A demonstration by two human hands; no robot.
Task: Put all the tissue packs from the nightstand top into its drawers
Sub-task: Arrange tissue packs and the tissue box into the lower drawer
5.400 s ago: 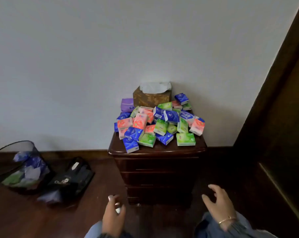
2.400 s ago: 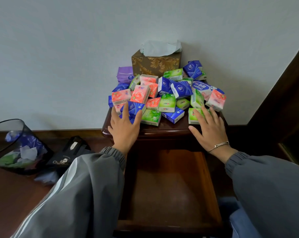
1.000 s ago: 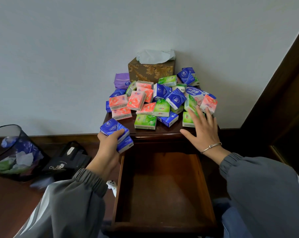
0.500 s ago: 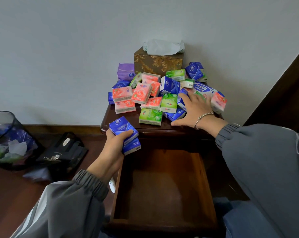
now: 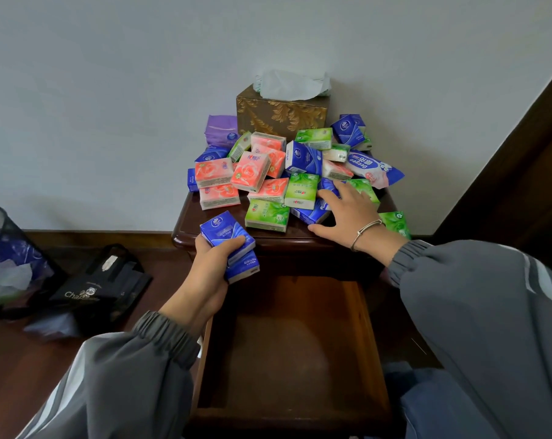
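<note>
Packs under right hand (image 5: pixel 347 213) partly hidden. Its fingers lie spread on blue and green ones at the near right of the tissue pack pile (image 5: pixel 268 172). Left hand (image 5: pixel 214 261) curled round two stacked blue packs (image 5: pixel 225 234) at nightstand top's (image 5: pixel 189 224) near-left corner. Drawer (image 5: pixel 293 343) pulled out below.

tissue packs (image 5: pixel 270 182) heaped on nightstand top (image 5: pixel 191 228), tissue box (image 5: pixel 281 115) behind, open drawer (image 5: pixel 292 343) below in front, bin (image 5: pixel 9 261) left

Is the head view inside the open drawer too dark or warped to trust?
Head view: the drawer is dim, but its wood floor reads clearly; the tissue packs are sharp, evenly lit; wide-angle bending shows at the edges.
</note>
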